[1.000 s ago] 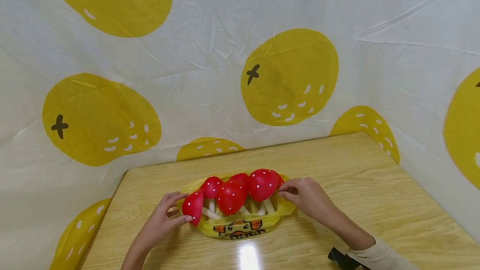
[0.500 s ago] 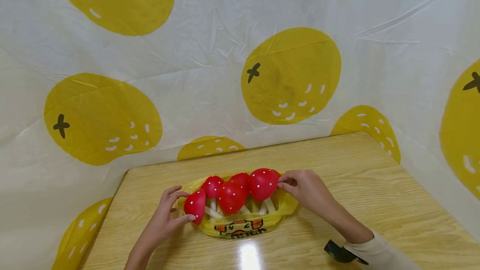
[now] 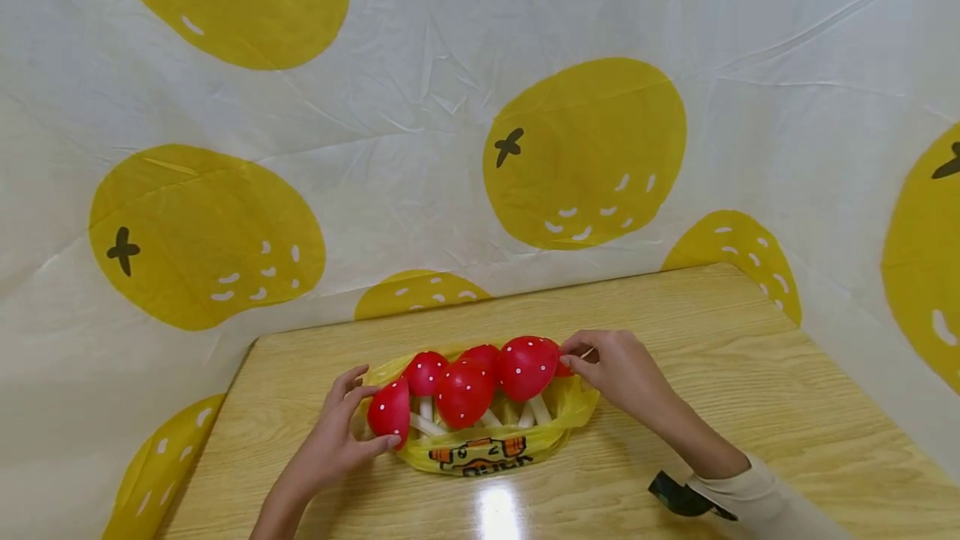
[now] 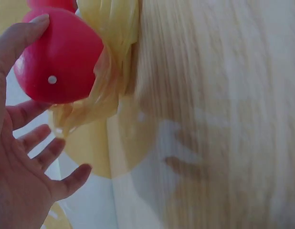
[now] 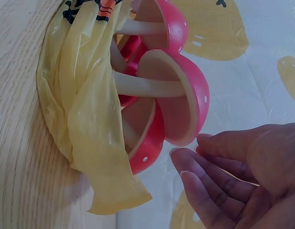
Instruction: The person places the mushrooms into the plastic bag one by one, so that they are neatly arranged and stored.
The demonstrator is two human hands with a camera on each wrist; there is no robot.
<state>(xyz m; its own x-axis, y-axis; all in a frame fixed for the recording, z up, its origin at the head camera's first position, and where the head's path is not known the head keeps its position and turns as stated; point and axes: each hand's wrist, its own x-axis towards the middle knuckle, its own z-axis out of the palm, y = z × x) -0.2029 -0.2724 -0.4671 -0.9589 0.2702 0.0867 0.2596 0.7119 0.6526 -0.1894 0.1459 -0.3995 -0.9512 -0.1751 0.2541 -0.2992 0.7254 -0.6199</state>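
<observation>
Several toy mushrooms with white-dotted red caps and pale stems stand crowded in a yellow plastic bag printed with a duck face. My left hand spans the cap of the leftmost mushroom between thumb and index finger; its other fingers are spread away from the cap in the left wrist view. At the right end, my right hand has its thumb and fingertips right at the rim of a mushroom cap. These fingers are loosely bent, with nothing visible between them in the right wrist view.
The bag rests on a light wooden table. Behind and at the sides hangs a white cloth with large yellow fruit prints. A dark band shows below my right sleeve.
My right hand has moved up and slightly away along the right-hand caps. The left hand stays at its mushroom, which has shifted a little to the right.
</observation>
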